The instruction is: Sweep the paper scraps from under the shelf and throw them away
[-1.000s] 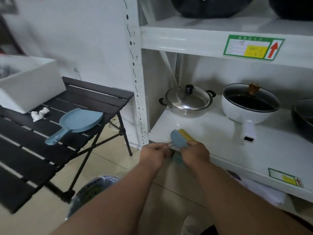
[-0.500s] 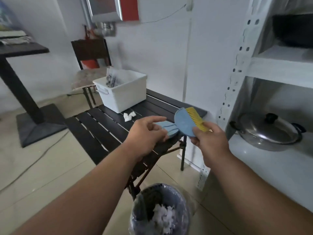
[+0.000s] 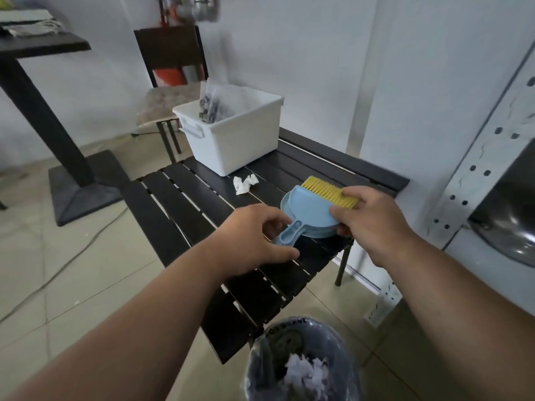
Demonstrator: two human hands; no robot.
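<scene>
My right hand point(image 3: 373, 224) grips a small blue brush point(image 3: 311, 208) with yellow bristles and holds it flat on top of the blue dustpan point(image 3: 314, 233), which lies on the black slatted table point(image 3: 185, 215). My left hand point(image 3: 260, 238) is open, its fingers and thumb spread around the blue handle without closing on it. A crumpled paper scrap point(image 3: 244, 183) lies on the table behind the dustpan. Below my arms stands a lined trash bin point(image 3: 260, 360) with white paper scraps point(image 3: 304, 371) inside.
A white plastic tub point(image 3: 231, 140) sits at the far end of the table. The white shelf upright point(image 3: 477, 175) and a steel pot point(image 3: 512, 230) are at the right. A black pedestal table point(image 3: 43, 91), a chair point(image 3: 170, 62) and a floor cable point(image 3: 72, 256) lie to the left.
My view turned from the shelf to the black table. My right hand carried the brush over and lowered it onto the dustpan; my left hand came to the handle.
</scene>
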